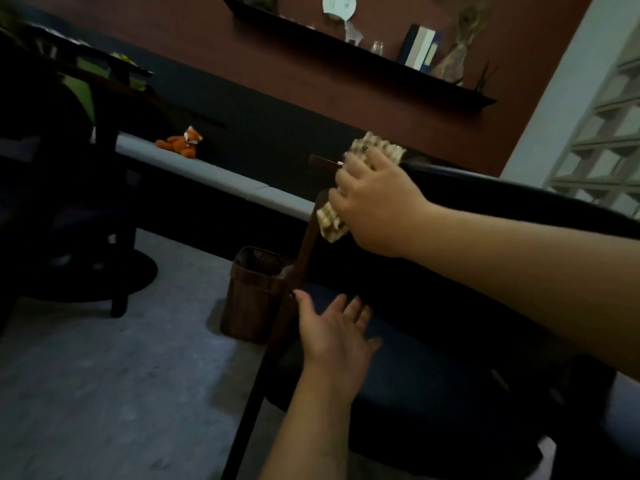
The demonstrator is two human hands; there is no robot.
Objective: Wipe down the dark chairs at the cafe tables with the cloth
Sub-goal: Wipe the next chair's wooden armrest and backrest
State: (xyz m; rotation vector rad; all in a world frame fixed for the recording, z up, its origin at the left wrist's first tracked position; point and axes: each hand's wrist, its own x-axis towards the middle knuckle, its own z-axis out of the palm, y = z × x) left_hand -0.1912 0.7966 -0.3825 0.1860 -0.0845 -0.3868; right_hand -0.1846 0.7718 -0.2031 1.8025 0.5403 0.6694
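Woven brown basket [254, 292] on grey floor [104, 375]. Orange fox plush [181, 142] lying on grey bench cushion [214, 173] along dark wall panel. Black wall shelf [363, 55] on maroon wall, carrying books [420, 46], small glass jar [377, 47], round white plate [339, 5], dried plant bundle [457, 57]. Glass block wall [606, 126] at right. Round pedestal table base [104, 271] at left, dim. Green foliage [83, 88] upper left, blurred.

no readable text, labels or signs
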